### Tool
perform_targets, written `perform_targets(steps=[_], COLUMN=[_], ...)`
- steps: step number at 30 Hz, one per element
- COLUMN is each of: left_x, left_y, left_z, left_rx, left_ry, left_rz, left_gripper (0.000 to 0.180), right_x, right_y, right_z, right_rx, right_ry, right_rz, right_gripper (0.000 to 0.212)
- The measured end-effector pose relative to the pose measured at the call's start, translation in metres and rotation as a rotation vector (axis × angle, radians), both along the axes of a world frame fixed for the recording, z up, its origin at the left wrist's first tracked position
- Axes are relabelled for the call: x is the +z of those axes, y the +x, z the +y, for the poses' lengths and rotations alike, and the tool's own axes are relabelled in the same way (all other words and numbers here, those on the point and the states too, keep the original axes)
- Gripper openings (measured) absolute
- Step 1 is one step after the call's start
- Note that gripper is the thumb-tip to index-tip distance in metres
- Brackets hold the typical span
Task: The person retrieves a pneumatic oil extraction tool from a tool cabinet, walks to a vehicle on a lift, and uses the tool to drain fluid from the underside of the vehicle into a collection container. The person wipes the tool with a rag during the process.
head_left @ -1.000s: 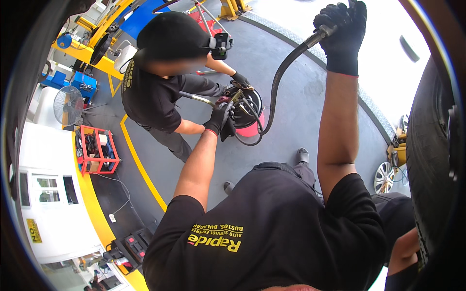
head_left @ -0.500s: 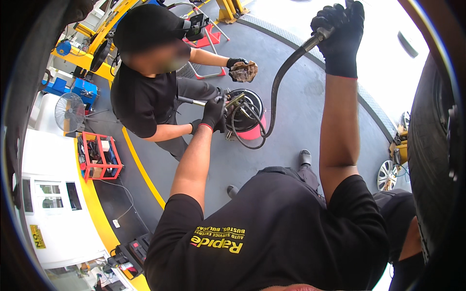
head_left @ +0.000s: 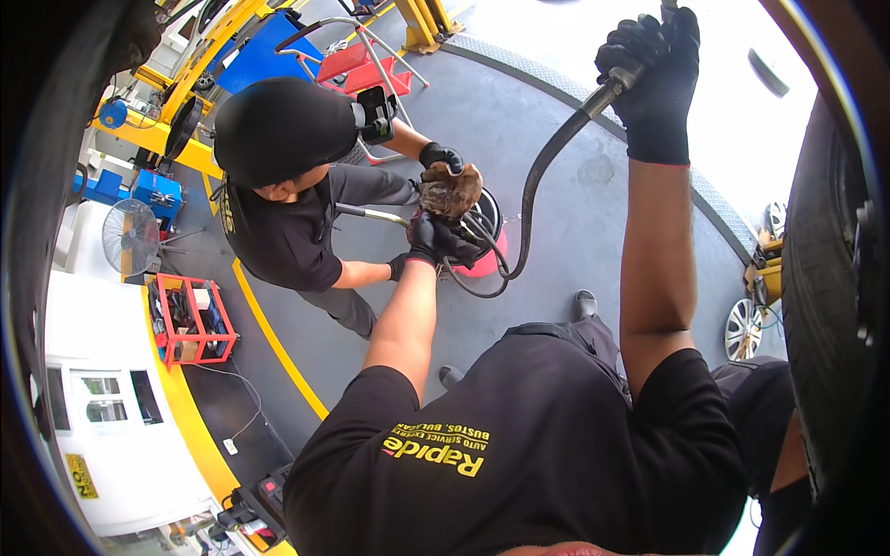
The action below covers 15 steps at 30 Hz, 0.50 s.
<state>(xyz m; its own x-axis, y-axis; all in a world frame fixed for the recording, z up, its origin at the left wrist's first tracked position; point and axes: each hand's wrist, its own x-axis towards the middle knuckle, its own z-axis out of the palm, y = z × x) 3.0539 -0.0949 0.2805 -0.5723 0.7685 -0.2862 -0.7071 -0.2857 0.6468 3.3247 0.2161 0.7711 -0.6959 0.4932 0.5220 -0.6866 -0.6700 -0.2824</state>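
Head view gives us a workshop with a grey floor (head_left: 575, 227), a yellow line (head_left: 270, 332) curving over its left side and a patterned metal strip (head_left: 714, 213) bordering its upper right edge. Near the floor's left edge we see a red tool cart (head_left: 197, 324) and, beyond it, a fan (head_left: 130, 236); by the right edge a wheel cover (head_left: 742, 329) stands near a large dark tyre (head_left: 825, 296). Around the middle of the floor stands a black and red drum (head_left: 489, 263), with a black hose (head_left: 530, 181) looping up from it. Our right hand (head_left: 654, 79), gloved and raised, is wrapped around the hose's metal end (head_left: 623, 78), fingers curled. Our left hand (head_left: 426, 238), gloved too, is at the drum's left side by a metal rod (head_left: 375, 215); we cannot tell what its fingers close on. A co-worker's gloved hand (head_left: 440, 159) grasps a brown cloth (head_left: 450, 192) just beside it.
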Motion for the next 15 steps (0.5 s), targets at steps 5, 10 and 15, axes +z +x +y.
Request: perform_targets(steps=[5,10,15], left_x=[0.051,0.096,0.097], left_y=[0.028,0.049,0.031], left_z=[0.011,0.007,0.030], left_rx=[0.119,0.157,0.373], left_ry=[0.089,0.277,0.085], left_rz=[-0.184,-0.154,0.201], left_gripper=[0.048,0.049,0.049], right_x=[-0.010,-0.014,-0.014], right_y=[0.001,0.004,0.006], right_z=[0.011,0.010,0.007], right_rx=[0.080,0.079,-0.202], right_ry=[-0.057,-0.048,0.075], right_rz=[0.053,0.055,-0.217], right_gripper=[0.056,0.057,0.038])
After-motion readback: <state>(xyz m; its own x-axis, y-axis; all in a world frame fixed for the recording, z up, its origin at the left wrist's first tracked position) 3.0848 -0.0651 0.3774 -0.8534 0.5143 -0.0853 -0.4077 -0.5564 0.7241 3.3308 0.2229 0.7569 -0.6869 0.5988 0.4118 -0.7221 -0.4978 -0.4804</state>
